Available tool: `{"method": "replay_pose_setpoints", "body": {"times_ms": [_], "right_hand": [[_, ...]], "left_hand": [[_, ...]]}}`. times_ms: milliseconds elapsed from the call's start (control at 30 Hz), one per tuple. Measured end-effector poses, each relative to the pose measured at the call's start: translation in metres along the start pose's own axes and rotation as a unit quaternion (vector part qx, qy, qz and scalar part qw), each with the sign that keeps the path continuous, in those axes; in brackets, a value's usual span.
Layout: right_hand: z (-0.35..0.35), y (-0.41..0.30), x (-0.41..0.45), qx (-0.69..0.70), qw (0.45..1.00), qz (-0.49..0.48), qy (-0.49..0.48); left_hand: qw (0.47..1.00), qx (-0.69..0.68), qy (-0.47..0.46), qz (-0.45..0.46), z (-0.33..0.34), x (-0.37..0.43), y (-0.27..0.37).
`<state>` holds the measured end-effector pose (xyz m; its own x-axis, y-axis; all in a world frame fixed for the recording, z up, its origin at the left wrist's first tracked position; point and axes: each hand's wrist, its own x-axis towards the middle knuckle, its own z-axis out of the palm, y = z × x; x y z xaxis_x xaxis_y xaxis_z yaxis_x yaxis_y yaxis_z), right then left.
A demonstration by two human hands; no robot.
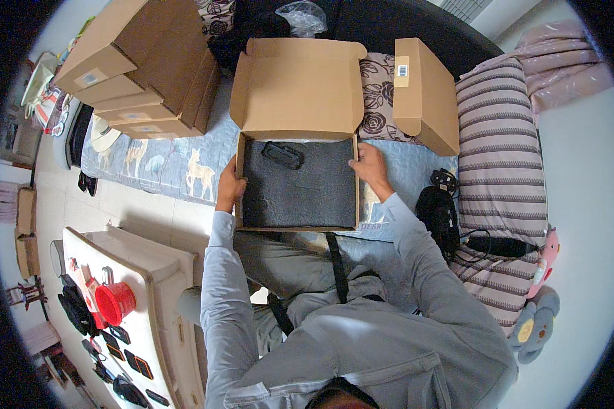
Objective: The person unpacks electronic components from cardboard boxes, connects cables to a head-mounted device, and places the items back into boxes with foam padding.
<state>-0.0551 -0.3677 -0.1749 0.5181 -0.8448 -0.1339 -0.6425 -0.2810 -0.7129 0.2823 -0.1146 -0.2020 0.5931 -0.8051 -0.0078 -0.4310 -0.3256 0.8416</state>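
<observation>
An unfolded cardboard mailer box (299, 87) lies before me with its lid tipped up and back. Dark grey foam (299, 199) fills its tray. On the foam, near the back left, rests a small black device (283, 155), too small to identify. My left hand (230, 185) grips the tray's left wall, thumb over the rim. At the opposite wall, my right hand (372, 166) holds the right side near the lid hinge. Both hands are apart from the black device.
Cardboard boxes (148, 76) are stacked at the back left. Another box (430, 97) stands at right, beside striped cushions (501, 153). A black bag (437, 220) lies on the deer-print mattress cover (153, 163). At lower left, a white table (133, 271) bears a red bucket (115, 303) and several small devices.
</observation>
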Motion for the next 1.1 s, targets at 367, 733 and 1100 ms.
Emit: {"method": "replay_pose_setpoints", "body": {"times_ms": [367,733,1100], "right_hand": [[0.001,-0.021,0.02,-0.017,0.995,-0.07,0.076],[-0.043,-0.123,0.112,0.637,0.741,0.159,-0.139],[-0.058,-0.076,0.051,0.518,0.831,-0.124,-0.162]], "left_hand": [[0.994,-0.084,-0.001,-0.066,-0.003,0.005,0.03],[0.842,-0.514,-0.125,-0.107,-0.034,0.152,0.035],[0.883,-0.446,-0.14,-0.048,-0.08,0.059,0.062]]}}
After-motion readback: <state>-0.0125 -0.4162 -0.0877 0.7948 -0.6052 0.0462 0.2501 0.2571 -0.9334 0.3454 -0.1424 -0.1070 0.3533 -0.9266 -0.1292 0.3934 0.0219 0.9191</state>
